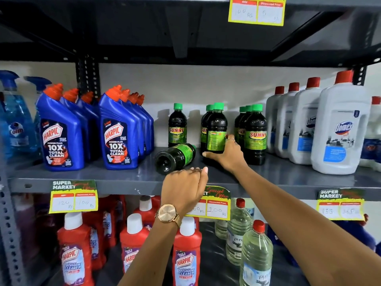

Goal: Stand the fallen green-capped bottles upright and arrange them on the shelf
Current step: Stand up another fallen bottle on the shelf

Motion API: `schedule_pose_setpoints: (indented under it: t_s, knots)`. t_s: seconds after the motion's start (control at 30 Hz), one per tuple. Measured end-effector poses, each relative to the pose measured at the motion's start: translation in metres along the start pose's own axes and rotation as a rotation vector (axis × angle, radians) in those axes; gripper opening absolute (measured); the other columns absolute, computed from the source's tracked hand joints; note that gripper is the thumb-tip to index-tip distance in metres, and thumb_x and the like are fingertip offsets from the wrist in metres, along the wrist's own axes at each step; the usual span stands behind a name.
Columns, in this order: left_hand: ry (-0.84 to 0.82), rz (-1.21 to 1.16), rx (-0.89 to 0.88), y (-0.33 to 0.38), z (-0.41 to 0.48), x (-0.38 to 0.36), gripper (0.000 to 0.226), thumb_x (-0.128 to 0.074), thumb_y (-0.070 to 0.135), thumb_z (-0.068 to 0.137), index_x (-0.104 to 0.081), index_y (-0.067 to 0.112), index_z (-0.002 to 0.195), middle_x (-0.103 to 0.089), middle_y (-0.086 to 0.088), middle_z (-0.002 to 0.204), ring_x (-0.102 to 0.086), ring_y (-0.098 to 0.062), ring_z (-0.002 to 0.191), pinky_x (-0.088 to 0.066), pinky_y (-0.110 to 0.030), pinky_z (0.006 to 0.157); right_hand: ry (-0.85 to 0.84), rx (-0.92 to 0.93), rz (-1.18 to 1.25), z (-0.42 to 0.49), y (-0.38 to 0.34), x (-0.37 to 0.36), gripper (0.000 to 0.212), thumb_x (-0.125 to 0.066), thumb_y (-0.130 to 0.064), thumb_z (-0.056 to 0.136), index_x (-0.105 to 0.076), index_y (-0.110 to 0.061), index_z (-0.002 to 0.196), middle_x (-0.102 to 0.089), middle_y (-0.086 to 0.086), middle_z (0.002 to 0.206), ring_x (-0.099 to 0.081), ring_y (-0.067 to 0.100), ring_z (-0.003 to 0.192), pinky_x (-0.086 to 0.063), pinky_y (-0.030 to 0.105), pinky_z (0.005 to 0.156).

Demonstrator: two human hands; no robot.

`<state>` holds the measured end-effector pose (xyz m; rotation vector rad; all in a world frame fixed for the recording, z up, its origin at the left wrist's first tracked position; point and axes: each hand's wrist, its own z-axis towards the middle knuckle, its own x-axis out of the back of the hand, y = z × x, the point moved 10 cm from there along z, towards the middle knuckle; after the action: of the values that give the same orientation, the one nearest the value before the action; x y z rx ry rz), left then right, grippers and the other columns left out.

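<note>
Even, fairly bright light falls from the front and above, casting soft bottle shadows on the white wall (pixel 206 85). The shelf (pixel 123 178) underside above is dark. Wide-angle bending curves the edges; the left and right margins are blurred, and the price tags (pixel 73 196) look soft.

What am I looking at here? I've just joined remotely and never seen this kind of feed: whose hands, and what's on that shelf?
This is one camera worn on a person's head, looking down at their bare hands; no robot. The right hand grips an upright green-capped bottle on the grey shelf. The left hand, with a wristwatch, hovers at the shelf edge below a fallen bottle lying on its side. Other green-capped bottles stand behind. Blue Harpic bottles stand left, white Domex bottles right.
</note>
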<state>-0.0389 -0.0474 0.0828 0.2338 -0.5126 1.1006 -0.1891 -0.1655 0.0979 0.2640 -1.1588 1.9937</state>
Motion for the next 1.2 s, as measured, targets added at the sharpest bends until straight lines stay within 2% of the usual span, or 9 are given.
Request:
schedule_pose_setpoints:
  t_s: [0.1,0.23,0.4,0.47,0.57,0.8,1.07,1.13,1.2]
  knots:
    - [-0.005,-0.013,0.005,-0.001,0.000,-0.001,0.043,-0.039,0.032,0.095,-0.046,0.020,0.054,-0.060,0.000,0.051,-0.056,-0.019,0.045,-0.027,-0.025,0.044,-0.049,-0.019,-0.017,0.002,-0.001,-0.007,0.079,-0.080,-0.049,0.066,-0.052,-0.002,0.124,-0.060,0.015,0.120,-0.057,0.032,0.114,-0.048,0.037,0.093]
    - [-0.008,-0.014,-0.005,0.000,0.000,-0.001,0.043,-0.040,0.032,0.095,-0.049,0.020,0.055,-0.060,0.001,0.051,-0.055,-0.018,0.045,-0.029,-0.025,0.044,-0.106,-0.104,0.220,0.002,0.012,-0.008,0.044,-0.074,-0.024,0.074,-0.062,-0.008,0.113,-0.068,0.007,0.101,-0.063,0.029,0.108,-0.044,0.019,0.068]
    - [-0.009,-0.018,-0.001,0.000,0.000,0.000,0.041,-0.041,0.032,0.095,-0.051,0.019,0.057,-0.061,0.001,0.054,-0.056,-0.018,0.047,-0.031,-0.026,0.045,-0.114,-0.083,0.142,0.003,0.009,-0.008,0.081,-0.086,-0.048,0.059,-0.059,-0.010,0.124,-0.063,0.012,0.126,-0.059,0.028,0.118,-0.048,0.038,0.100]
    - [-0.005,-0.019,-0.004,0.001,0.000,0.001,0.040,-0.043,0.031,0.094,-0.051,0.020,0.057,-0.060,0.002,0.053,-0.055,-0.017,0.046,-0.029,-0.025,0.044,-0.176,-0.134,0.220,0.004,0.014,-0.016,0.064,-0.086,-0.042,0.060,-0.066,-0.015,0.114,-0.063,0.014,0.123,-0.057,0.031,0.119,-0.046,0.040,0.103]
    - [-0.004,-0.011,-0.006,0.001,0.000,0.001,0.039,-0.045,0.030,0.093,-0.050,0.020,0.055,-0.058,0.002,0.051,-0.053,-0.016,0.044,-0.027,-0.024,0.043,-0.222,-0.168,0.351,0.004,0.022,-0.020,0.035,-0.080,-0.015,0.065,-0.068,-0.016,0.097,-0.072,0.009,0.105,-0.063,0.029,0.111,-0.046,0.030,0.088]
    - [0.001,-0.021,0.024,-0.001,0.000,-0.001,0.041,-0.043,0.032,0.093,-0.048,0.020,0.054,-0.057,0.002,0.050,-0.052,-0.015,0.044,-0.025,-0.026,0.043,-0.132,-0.069,0.087,0.005,0.012,-0.013,0.085,-0.088,-0.039,0.061,-0.048,-0.002,0.126,-0.063,0.015,0.125,-0.060,0.031,0.116,-0.049,0.040,0.097]
    - [-0.012,0.018,0.015,-0.002,0.000,-0.003,0.039,-0.041,0.033,0.093,-0.052,0.021,0.057,-0.059,0.004,0.053,-0.053,-0.012,0.047,-0.029,-0.025,0.044,-0.106,-0.101,-0.060,0.006,0.017,-0.013,0.102,-0.082,-0.056,0.060,-0.037,0.000,0.132,-0.048,0.021,0.136,-0.048,0.039,0.126,-0.043,0.046,0.103]
    - [-0.024,-0.007,0.010,-0.001,-0.001,-0.001,0.039,-0.040,0.034,0.094,-0.053,0.021,0.060,-0.061,0.005,0.056,-0.056,-0.012,0.050,-0.032,-0.025,0.046,-0.035,-0.132,-0.113,0.001,0.016,-0.004,0.111,-0.073,-0.070,0.059,-0.035,0.000,0.137,-0.040,0.020,0.139,-0.041,0.042,0.130,-0.038,0.050,0.106]
    - [-0.026,-0.106,-0.006,0.000,-0.003,0.004,0.040,-0.040,0.034,0.095,-0.057,0.020,0.063,-0.065,0.005,0.062,-0.061,-0.013,0.057,-0.039,-0.026,0.049,0.144,-0.095,-0.126,-0.006,0.005,0.021,0.094,-0.057,-0.078,0.067,-0.050,-0.003,0.124,-0.049,0.017,0.129,-0.044,0.040,0.124,-0.039,0.051,0.100]
